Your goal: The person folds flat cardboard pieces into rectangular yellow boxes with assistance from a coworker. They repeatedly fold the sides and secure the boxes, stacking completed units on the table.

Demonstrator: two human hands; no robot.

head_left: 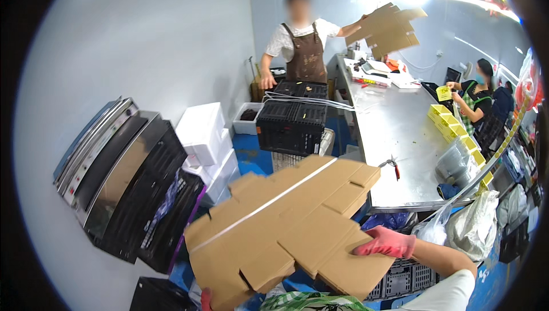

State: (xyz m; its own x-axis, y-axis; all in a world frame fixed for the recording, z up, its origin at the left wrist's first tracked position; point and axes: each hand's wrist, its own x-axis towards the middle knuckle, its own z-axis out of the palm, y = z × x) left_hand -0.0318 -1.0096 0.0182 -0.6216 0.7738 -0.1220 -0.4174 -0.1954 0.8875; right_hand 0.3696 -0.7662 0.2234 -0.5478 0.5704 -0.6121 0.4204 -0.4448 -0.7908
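A large flattened cardboard box [269, 208], cut with flaps and slots, spans the space in front of me at a slant. A white strap [274, 199] runs across it. My right hand [388, 243], in a pinkish-red glove, grips its right-hand flap with the thumb on top; the fingers underneath are hidden. At the lower left edge of the cardboard, only a bit of my left hand [206, 298] shows in a red glove, closed at the rim. Its other fingers are hidden.
A co-worker in a brown apron [306, 56] stands behind black crates [291, 119], holding another flat cardboard [386, 28]. The steel table [394, 139] carries red-handled pliers [393, 167] and yellow boxes [452, 125]. White foam boxes [200, 131] and stacked black crates [137, 191] stand left.
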